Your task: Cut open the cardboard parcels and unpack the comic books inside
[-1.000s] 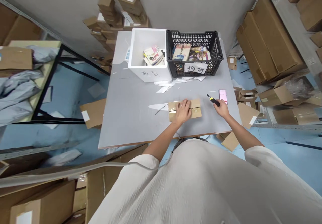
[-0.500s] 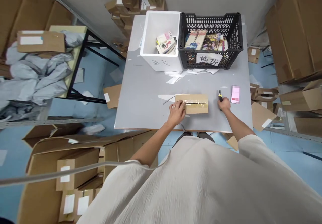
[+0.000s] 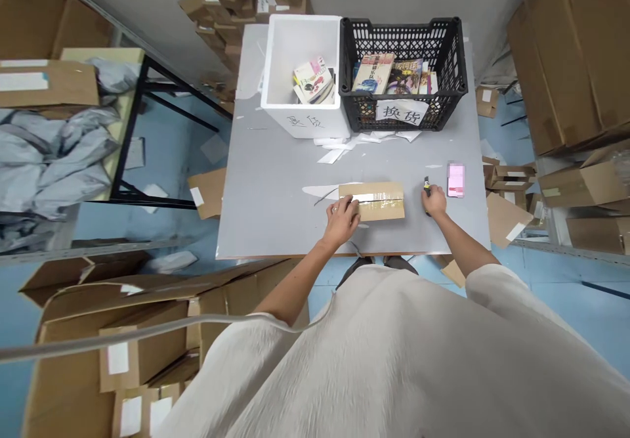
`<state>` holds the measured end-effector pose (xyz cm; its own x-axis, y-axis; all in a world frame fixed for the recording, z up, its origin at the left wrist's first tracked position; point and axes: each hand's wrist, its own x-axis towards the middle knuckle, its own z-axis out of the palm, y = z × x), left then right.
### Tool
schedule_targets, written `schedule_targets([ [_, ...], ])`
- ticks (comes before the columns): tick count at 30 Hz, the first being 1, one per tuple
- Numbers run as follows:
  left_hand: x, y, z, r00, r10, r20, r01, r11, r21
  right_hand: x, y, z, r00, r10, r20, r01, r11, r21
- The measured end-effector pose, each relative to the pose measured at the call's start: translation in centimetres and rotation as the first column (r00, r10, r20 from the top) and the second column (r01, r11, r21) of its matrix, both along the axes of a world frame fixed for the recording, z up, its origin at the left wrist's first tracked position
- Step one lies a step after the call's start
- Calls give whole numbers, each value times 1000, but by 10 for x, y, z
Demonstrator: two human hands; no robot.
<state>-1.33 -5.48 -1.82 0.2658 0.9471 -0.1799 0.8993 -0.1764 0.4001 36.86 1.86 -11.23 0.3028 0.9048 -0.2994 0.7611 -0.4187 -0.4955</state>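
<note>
A small taped cardboard box (image 3: 378,201) lies flat near the front edge of the grey table (image 3: 275,182). My left hand (image 3: 340,219) presses on the box's left end, fingers curled over its edge. To the right of the box, my right hand (image 3: 434,200) is closed around a black and yellow utility knife (image 3: 426,184), whose tip points away from me. A pink phone (image 3: 455,179) lies just right of that hand.
At the table's far side stand a white foam box (image 3: 301,116) and a black plastic crate (image 3: 403,31), both holding books. Paper scraps (image 3: 344,146) lie in front of them. Cardboard boxes (image 3: 566,64) crowd the floor and shelves on both sides.
My left hand slid from the top middle of the box to its left end. My right hand, still holding the knife, moved closer to the box. The camera view shifted.
</note>
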Motion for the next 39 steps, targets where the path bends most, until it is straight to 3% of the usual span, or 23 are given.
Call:
schedule_targets([
  [4,-3,8,-6,995,95,23,-96,995,36,-18,-3,33,971,164,-173,-144,982,123],
  [7,-5,11,-13,978,198,64,-200,979,31,-34,-10,59,939,228,-257,-196,970,146],
  [12,-9,14,-25,981,112,158,-123,990,67,-53,-18,96,915,277,-292,-245,959,142],
  [16,-11,18,-34,972,51,230,-90,983,159,-62,-13,113,915,278,-292,-233,956,178],
  [23,-15,22,-40,964,31,263,-78,982,172,-70,10,112,889,426,-169,-372,886,278],
  [27,-16,18,-35,976,58,211,-83,990,112,-73,28,104,853,513,-94,-500,856,135],
  [32,-19,12,-24,969,92,231,-115,989,90,-74,42,102,857,503,-116,-504,863,20],
  [36,-25,7,-11,951,23,307,-79,982,170,-71,45,106,849,511,-135,-515,857,6],
  [39,-28,3,-3,940,-80,332,21,984,176,-72,45,107,830,547,-109,-551,835,-9],
])
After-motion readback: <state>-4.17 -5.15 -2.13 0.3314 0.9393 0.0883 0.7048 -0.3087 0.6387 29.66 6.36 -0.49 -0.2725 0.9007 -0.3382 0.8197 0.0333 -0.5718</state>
